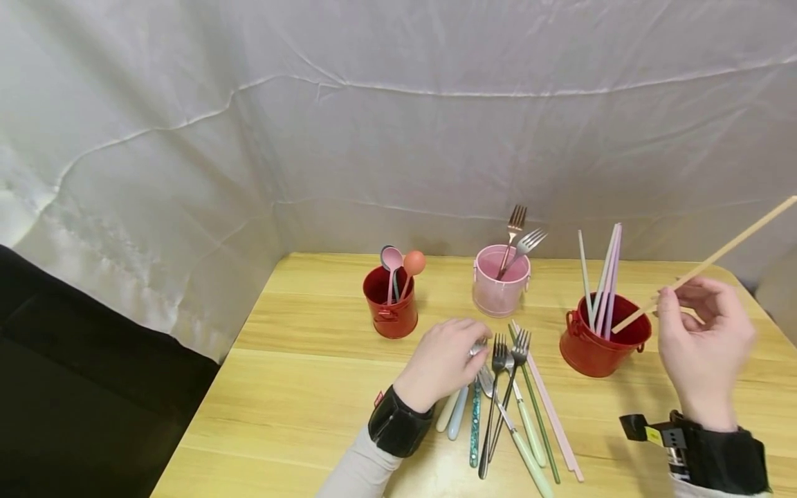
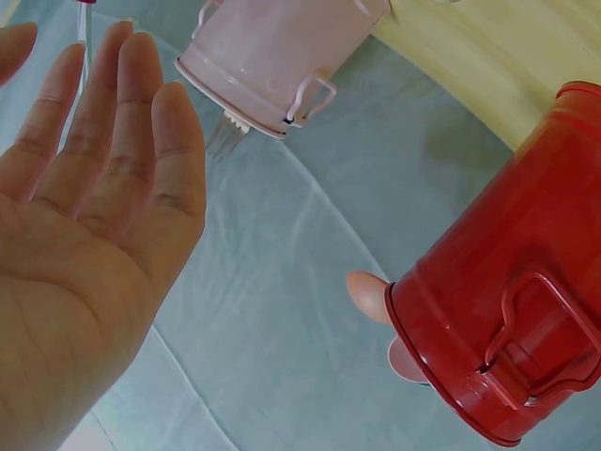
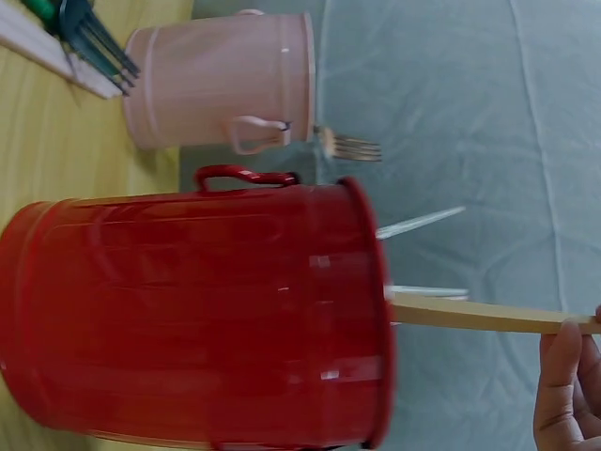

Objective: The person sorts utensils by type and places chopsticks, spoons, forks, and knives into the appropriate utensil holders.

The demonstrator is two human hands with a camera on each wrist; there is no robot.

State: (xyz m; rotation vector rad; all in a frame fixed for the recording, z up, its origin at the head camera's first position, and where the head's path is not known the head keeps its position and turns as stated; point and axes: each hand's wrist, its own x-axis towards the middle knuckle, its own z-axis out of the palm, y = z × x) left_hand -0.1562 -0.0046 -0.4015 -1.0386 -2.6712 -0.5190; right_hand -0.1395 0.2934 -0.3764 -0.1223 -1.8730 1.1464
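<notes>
My right hand [image 1: 706, 339] pinches a light wooden chopstick [image 1: 735, 242] between thumb and fingers. The chopstick slants down to the left, its lower end inside the mouth of the right red bucket [image 1: 594, 354]; the right wrist view shows the chopstick [image 3: 470, 313] reaching past that rim. Several pastel chopsticks [image 1: 613, 277] lean in the same bucket. Over the upper part of a cutlery pile is my left hand [image 1: 442, 356], hiding some pieces. A metal utensil head shows by its fingertips; whether they touch is unclear. In the left wrist view the fingers [image 2: 131, 141] look extended, with nothing gripped.
Black forks [image 1: 500, 353], light-handled utensils and a pink chopstick [image 1: 554, 415] lie on the wooden table [image 1: 299, 387]. Behind them stands a pink bucket [image 1: 498, 294] with two forks. A left red bucket [image 1: 394, 315] holds spoons [image 1: 414, 263]. Grey cloth [image 1: 436, 152] hangs at the back.
</notes>
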